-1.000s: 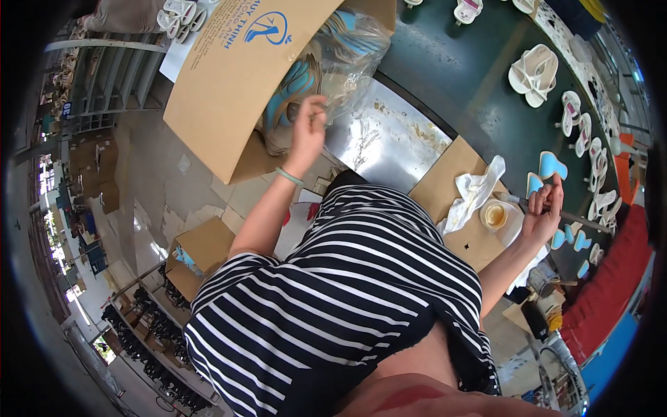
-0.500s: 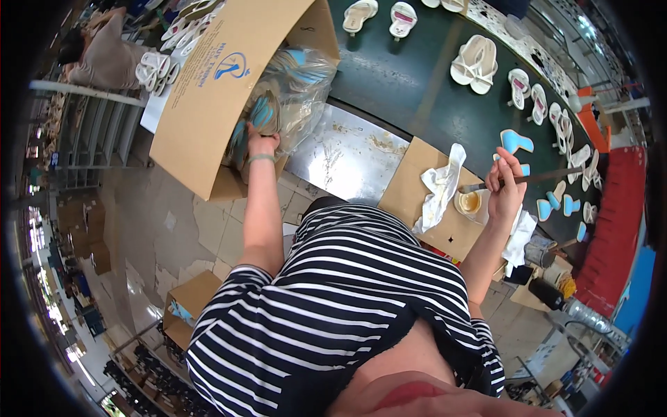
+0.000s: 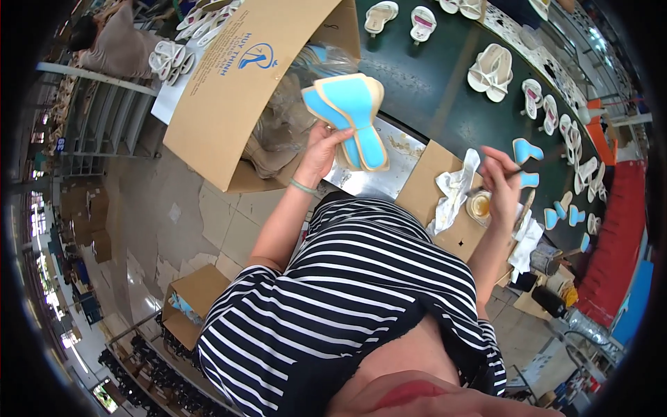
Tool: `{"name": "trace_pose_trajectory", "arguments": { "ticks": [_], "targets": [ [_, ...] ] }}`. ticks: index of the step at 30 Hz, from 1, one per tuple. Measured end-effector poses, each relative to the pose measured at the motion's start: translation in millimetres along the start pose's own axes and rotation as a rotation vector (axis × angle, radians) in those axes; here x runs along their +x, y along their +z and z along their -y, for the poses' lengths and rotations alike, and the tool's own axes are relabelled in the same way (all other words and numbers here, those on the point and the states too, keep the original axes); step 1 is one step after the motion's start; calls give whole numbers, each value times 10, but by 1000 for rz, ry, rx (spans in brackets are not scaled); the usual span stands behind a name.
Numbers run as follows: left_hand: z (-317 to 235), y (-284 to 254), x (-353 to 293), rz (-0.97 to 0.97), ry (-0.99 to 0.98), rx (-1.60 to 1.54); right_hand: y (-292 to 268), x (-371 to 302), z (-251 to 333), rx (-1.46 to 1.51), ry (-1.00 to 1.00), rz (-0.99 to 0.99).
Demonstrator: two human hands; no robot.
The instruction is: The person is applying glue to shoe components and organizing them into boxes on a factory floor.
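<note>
My left hand (image 3: 321,154) is closed on a small bunch of shoe insoles (image 3: 353,104), blue on the face with beige edges. It holds them up in front of the open side of a big cardboard box (image 3: 215,104). Inside that box lie clear plastic bags (image 3: 281,104) and more insoles. My right hand (image 3: 501,187) is closed around a brush, its dark handle (image 3: 531,169) partly blurred. Just beside that hand sits a small cup of yellowish liquid (image 3: 479,205), next to a crumpled white cloth (image 3: 455,191) on a cardboard sheet (image 3: 419,175).
White sandals (image 3: 490,73) stand on the dark green bench (image 3: 424,90). Several blue insoles (image 3: 528,151) lie at its right. A tin can (image 3: 545,258) is near the right edge. Behind at the left is a smaller open box (image 3: 198,288) on the floor.
My left hand has come out of the box, moving right and up, with the insoles now in its grip. The brush in my right hand has turned and is less visible.
</note>
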State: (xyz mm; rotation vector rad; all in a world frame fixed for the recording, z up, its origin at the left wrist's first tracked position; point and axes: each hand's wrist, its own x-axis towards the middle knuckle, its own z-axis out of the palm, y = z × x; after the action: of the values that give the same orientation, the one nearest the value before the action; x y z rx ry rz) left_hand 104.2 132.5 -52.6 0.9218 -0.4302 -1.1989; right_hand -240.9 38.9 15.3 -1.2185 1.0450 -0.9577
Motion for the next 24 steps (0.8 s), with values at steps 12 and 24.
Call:
{"name": "trace_pose_trajectory", "arguments": {
  "ticks": [12,24],
  "targets": [
    [372,390,256,481,-115,565,1231,503,-495,-389,-146,203],
    [836,256,598,400,-522,122,785,723,-678,196,544,393]
  ]
}}
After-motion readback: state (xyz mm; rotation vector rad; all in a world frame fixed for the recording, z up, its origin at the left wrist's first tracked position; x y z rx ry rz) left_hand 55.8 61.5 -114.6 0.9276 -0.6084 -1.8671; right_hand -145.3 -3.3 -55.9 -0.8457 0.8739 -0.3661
